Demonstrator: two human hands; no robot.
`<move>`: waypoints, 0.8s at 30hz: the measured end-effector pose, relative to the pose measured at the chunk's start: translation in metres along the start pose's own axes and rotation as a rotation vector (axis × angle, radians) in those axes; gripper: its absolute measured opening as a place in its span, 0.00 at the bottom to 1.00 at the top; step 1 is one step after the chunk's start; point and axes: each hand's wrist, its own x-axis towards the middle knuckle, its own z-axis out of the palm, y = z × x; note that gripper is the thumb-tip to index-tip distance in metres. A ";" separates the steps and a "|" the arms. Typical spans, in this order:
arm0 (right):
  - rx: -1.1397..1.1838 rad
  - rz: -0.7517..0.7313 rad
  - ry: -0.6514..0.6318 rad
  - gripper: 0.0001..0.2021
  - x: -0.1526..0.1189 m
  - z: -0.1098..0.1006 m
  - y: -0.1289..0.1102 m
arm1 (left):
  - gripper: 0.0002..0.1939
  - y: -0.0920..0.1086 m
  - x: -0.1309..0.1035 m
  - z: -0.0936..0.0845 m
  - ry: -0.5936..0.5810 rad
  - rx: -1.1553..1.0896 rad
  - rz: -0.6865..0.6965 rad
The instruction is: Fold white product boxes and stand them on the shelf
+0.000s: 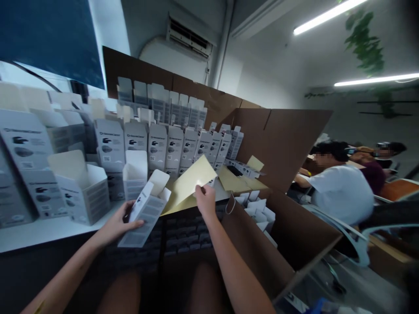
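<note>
My left hand (122,222) is wrapped round a small white carton (146,216), tilted, with its top flap standing up. Grey print panels run down the carton's side. Pinched in my right hand (206,200) is the near edge of a pale yellow sheet (193,179), lifted at an angle above more yellow paper on the table. Two open white cartons, one at the left (87,196) and a narrower one (135,174), stand just beyond my left hand. What lies inside the held carton is hidden.
Rows of printed cartons (159,146) line the white table (59,235), backed by a brown cardboard panel (196,87). A large cardboard box (258,253) with several white cartons sits at right. A black object (235,170) lies on yellow paper. People (340,192) sit farther right.
</note>
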 end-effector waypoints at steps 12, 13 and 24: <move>-0.164 -0.293 0.019 0.10 -0.103 -0.140 -0.010 | 0.39 0.004 -0.075 0.027 -0.013 -0.127 0.111; -0.137 -0.244 0.025 0.10 -0.112 -0.148 -0.005 | 0.41 0.001 -0.090 0.035 -0.027 -0.159 0.097; 0.055 0.185 -0.021 0.16 -0.195 -0.194 0.003 | 0.54 -0.061 -0.288 0.115 -0.224 -0.363 -0.070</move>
